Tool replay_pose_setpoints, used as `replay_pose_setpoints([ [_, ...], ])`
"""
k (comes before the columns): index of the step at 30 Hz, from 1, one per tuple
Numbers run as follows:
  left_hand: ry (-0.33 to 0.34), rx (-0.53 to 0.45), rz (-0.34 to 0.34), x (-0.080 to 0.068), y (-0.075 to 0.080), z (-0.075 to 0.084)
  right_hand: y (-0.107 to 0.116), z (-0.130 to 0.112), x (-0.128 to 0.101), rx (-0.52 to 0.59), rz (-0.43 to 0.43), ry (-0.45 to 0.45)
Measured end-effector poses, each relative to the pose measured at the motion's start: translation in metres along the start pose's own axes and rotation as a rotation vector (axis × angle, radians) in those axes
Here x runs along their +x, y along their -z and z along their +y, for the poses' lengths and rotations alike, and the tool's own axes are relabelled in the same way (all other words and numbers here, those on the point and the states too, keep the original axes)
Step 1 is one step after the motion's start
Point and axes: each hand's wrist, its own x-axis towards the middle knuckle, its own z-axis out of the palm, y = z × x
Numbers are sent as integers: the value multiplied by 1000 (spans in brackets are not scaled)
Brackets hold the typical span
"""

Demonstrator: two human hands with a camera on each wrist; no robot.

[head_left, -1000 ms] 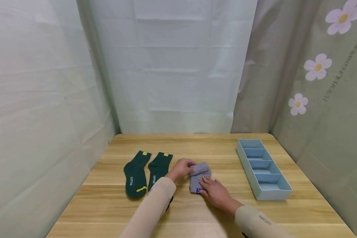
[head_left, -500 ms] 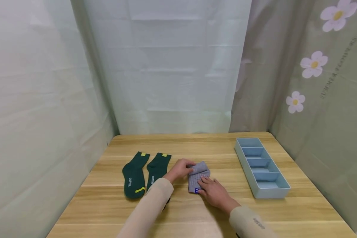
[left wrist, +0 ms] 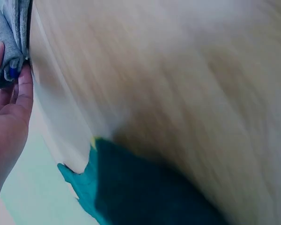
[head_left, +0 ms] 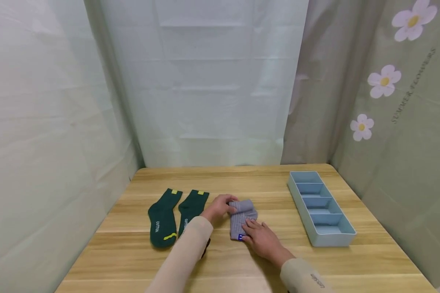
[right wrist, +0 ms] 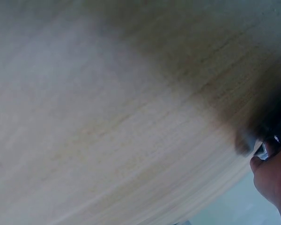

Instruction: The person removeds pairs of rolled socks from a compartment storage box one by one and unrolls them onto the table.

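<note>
A folded grey sock (head_left: 243, 215) with a small blue tag lies in the middle of the wooden table (head_left: 242, 260). My left hand (head_left: 219, 206) grips the sock's far folded end, with the fingers curled over the fold. Straight fingers of my right hand (head_left: 259, 237) press flat on the near end beside the tag. In the left wrist view the grey sock (left wrist: 7, 44) and a hand's fingers (left wrist: 11, 110) show at the left edge. The right wrist view shows blurred table (right wrist: 107, 117) and part of a hand (right wrist: 274, 180) in the bottom right corner.
Two dark green socks (head_left: 162, 219) (head_left: 190, 209) lie flat side by side left of my left hand, one green sock (left wrist: 145, 187) also in the left wrist view. A long light-blue divided tray (head_left: 317, 234) stands at the right. Curtains close in the table's back and sides.
Both hands stay on the grey sock in the same places. Only the head view has drifted slightly.
</note>
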Motion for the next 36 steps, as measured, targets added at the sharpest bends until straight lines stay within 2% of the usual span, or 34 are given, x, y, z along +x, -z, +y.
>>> replay_pose_setpoints([
  [9,21,10,24,7,0,-1,-2,0,1,-3,2,-14],
  [12,18,30,4,8,-1,-2,-2,0,1,-1,1,-13],
  [17,-28,84,-38,8,-5,-5,0,-2,0,5,-19,-28],
  [26,-17,79,82,9,-10,-3,-4,-1,-2,34,-8,-34],
  [36,8,87,102,15,-8,-2,0,-3,-1,46,-21,-46],
])
